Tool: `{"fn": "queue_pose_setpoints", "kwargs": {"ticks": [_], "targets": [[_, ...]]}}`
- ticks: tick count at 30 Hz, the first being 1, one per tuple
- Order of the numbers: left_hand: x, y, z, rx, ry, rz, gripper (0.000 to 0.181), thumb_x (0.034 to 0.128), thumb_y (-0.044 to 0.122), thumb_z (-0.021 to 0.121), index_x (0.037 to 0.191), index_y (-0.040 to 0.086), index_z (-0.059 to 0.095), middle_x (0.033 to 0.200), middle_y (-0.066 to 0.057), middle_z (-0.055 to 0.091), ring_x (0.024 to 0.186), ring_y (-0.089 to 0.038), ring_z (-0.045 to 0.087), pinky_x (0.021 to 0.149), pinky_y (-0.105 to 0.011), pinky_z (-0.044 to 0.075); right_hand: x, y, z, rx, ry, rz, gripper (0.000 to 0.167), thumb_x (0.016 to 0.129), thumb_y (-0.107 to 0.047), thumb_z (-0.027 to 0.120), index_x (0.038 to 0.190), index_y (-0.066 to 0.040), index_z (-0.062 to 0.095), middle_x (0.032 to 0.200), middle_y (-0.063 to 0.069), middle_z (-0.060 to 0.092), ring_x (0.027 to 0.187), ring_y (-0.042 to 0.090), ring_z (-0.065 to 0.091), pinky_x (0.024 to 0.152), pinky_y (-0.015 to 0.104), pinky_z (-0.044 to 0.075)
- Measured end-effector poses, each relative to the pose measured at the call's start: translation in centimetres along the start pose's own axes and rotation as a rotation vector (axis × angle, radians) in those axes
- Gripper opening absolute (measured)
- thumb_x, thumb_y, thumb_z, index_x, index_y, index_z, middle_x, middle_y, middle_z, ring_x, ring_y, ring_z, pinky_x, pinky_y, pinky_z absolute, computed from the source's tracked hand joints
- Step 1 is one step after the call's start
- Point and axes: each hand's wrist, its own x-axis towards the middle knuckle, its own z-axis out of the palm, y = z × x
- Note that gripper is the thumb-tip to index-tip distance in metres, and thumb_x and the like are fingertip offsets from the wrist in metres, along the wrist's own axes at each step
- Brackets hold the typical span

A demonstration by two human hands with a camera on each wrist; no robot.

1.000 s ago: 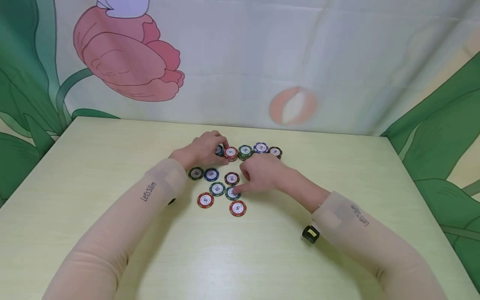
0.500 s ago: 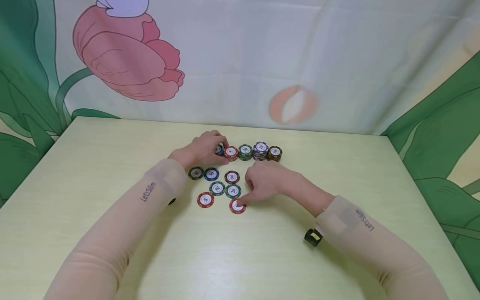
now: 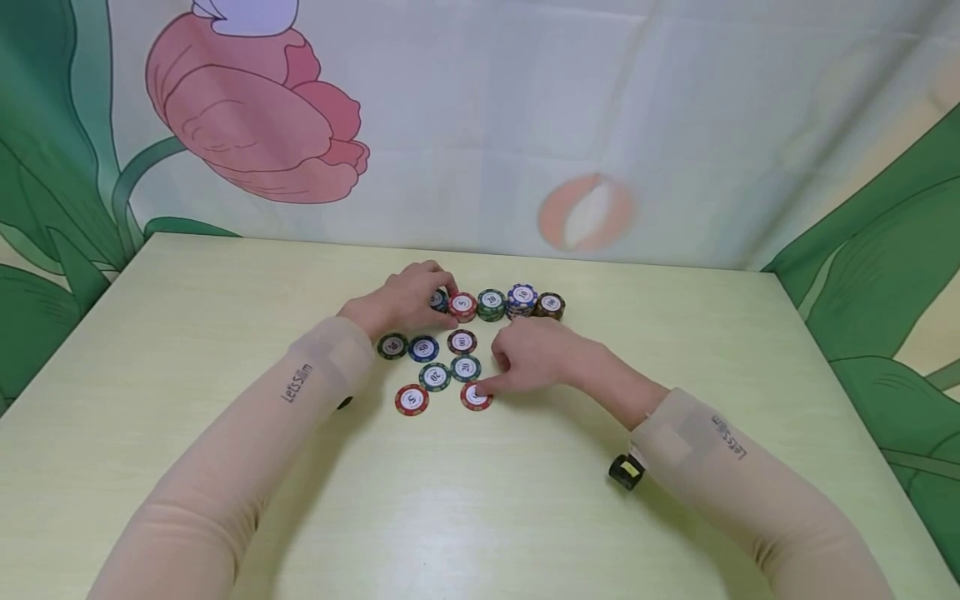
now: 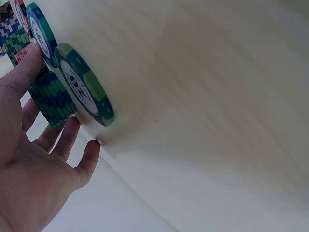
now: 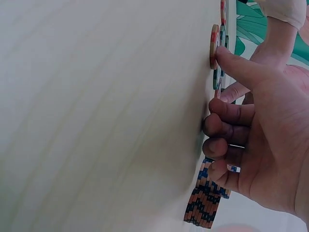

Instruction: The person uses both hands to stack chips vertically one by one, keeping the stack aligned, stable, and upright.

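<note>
My left hand (image 3: 411, 296) holds the dark blue poker chip stack (image 4: 54, 100) at the row's left end, thumb in front and fingers behind. That thumb reaches the red chip stack (image 3: 462, 306) beside it. My right hand (image 3: 534, 354) presses its straight thumb on a red 5 chip (image 3: 471, 403), its other fingers loosely bent above the table in the right wrist view. Ahead of this chip lie a green 20 chip (image 3: 466, 367) and a dark-rimmed 100 chip (image 3: 462, 342), nearly in a line towards the stacks.
The row continues with a green stack (image 3: 491, 304), a blue-and-white 10 stack (image 3: 522, 298) and a black stack (image 3: 551, 304). Left of the pressed chip lie a red 5 chip (image 3: 412, 400), a green 20 chip (image 3: 435, 377), a blue chip (image 3: 423, 348) and a dark green chip (image 3: 392, 346).
My right thumb has shifted from the green 20 chip to the red 5 chip. The red 5, green 20 and 100 chips have slid away from me, towards the stacks. My left hand stays put.
</note>
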Motion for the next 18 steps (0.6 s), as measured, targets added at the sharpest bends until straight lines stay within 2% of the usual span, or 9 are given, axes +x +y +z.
{"fn": "queue_pose_setpoints", "kwargs": {"ticks": [5, 9, 13, 18], "targets": [[0.09, -0.15, 0.01, 0.001, -0.002, 0.003, 0.046, 0.0929, 0.036, 0.078, 0.128, 0.011, 0.063, 0.145, -0.016, 0.047, 0.136, -0.036, 0.039, 0.111, -0.063, 0.030, -0.03, 0.18, 0.17, 0.005, 0.028, -0.030, 0.045, 0.087, -0.064, 0.071, 0.071, -0.023, 0.062, 0.062, -0.011, 0.059, 0.059, 0.011, 0.056, 0.055, 0.032, 0.044], [0.16, -0.31, 0.07, -0.002, -0.004, -0.004, 0.046, 0.0933, 0.036, 0.078, 0.129, 0.011, 0.063, 0.147, -0.016, 0.046, 0.137, -0.035, 0.039, 0.112, -0.062, 0.029, -0.10, -0.03, 0.23, 0.016, 0.042, -0.044, 0.046, 0.084, -0.067, 0.072, 0.078, -0.023, 0.062, 0.067, -0.010, 0.060, 0.063, 0.011, 0.056, 0.057, 0.032, 0.044], [0.12, -0.29, 0.10, -0.006, -0.003, -0.012, 0.047, 0.0936, 0.037, 0.077, 0.130, 0.011, 0.063, 0.149, -0.016, 0.045, 0.138, -0.035, 0.038, 0.113, -0.061, 0.028, -0.16, -0.31, 0.16, 0.010, 0.036, -0.046, 0.047, 0.081, -0.068, 0.075, 0.083, -0.022, 0.063, 0.070, -0.009, 0.061, 0.065, 0.012, 0.057, 0.058, 0.032, 0.045], [0.11, -0.19, 0.10, -0.005, -0.002, -0.005, 0.047, 0.0941, 0.037, 0.077, 0.130, 0.011, 0.063, 0.149, -0.016, 0.045, 0.138, -0.036, 0.038, 0.112, -0.061, 0.029, -0.24, -0.14, -0.05, 0.003, 0.016, -0.042, 0.042, 0.084, -0.060, 0.076, 0.087, -0.021, 0.064, 0.073, -0.008, 0.061, 0.068, 0.013, 0.058, 0.060, 0.033, 0.046]]}}
